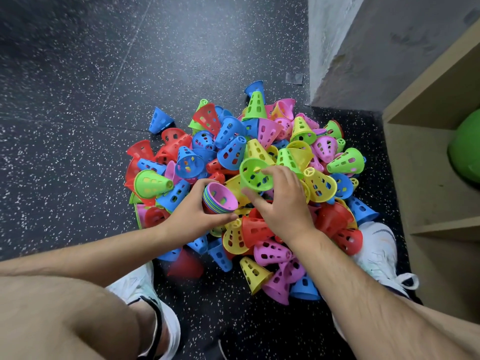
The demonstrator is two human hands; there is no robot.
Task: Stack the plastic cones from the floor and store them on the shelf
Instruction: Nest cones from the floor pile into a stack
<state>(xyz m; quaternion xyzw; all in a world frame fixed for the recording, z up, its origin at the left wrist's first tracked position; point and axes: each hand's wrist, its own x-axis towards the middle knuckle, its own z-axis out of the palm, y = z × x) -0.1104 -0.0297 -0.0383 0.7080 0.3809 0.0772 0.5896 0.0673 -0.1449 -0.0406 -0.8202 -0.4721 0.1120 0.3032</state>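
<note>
Right above the cone pile (298, 157), I've got the left hand (197, 213) gripping the nested stack (220, 200) and the right hand (283, 203) pinching a green cone (253, 175).

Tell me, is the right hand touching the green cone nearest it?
Touching. Head view: the right hand pinches the green cone between thumb and fingertips.

Dark speckled floor (78, 74) spans 9 to 12 o'clock, grey concrete wall (363, 48) at 1 o'clock with a grey tape patch (294, 78) just beside its base, green rounded object (467, 149) at 3 o'clock, right sneaker (379, 250) at 4 o'clock, left sneaker (161, 307) at 7 o'clock
</note>
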